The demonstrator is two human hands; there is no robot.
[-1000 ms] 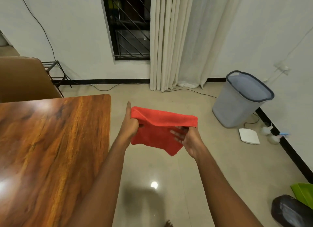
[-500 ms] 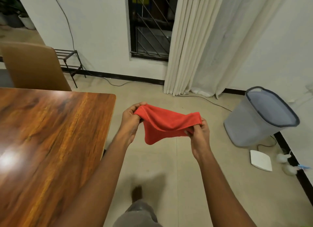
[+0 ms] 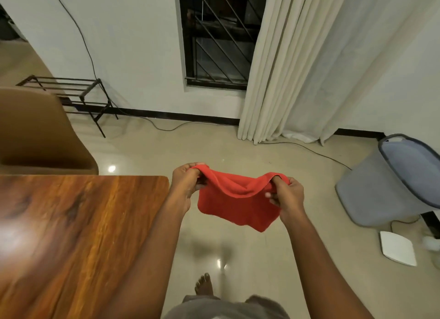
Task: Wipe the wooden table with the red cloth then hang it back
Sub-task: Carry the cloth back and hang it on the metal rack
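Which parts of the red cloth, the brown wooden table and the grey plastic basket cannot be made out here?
Head view:
The red cloth: top corners hidden inside the left hand and the right hand.
The brown wooden table: cut off by the left and bottom edges.
The grey plastic basket: right side cut off by the frame edge.

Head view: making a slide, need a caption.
The left hand and right hand hold the red cloth slack between them, over the floor beside the wooden table.

Cloth (image 3: 238, 206) held btwn L hand (image 3: 185, 185) & R hand (image 3: 288, 197). Table (image 3: 71, 235) left of L hand, chair (image 3: 35, 132) behind it; laundry basket (image 3: 371, 194) right of R hand.
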